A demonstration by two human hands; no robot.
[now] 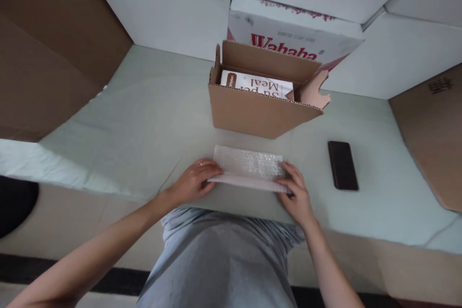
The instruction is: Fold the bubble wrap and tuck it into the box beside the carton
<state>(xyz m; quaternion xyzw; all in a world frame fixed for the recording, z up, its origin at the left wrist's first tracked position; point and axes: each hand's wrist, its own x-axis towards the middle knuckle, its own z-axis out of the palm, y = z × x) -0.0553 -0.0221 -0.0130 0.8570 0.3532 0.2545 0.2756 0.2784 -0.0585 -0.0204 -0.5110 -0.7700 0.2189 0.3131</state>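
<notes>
A strip of clear bubble wrap [249, 163] lies near the front edge of the table, partly folded along its near side. My left hand [197, 180] grips its left end with fingers and thumb closed on the fold. At the right end, my right hand [296, 192] pinches the same fold, fingers curled over the sheet. Just beyond the wrap stands an open brown cardboard box [260, 110] with its flaps up. Inside it sits a white carton [258, 84] printed "Super Meal", of which only the top part shows.
A dark phone-like slab [342, 165] lies on the pale green tabletop [155, 106] to the right. White boxes [180, 5], one marked "Wahaha" [285, 48], line the back. Large brown cardboard panels stand at the left [54, 53] and right [433, 130].
</notes>
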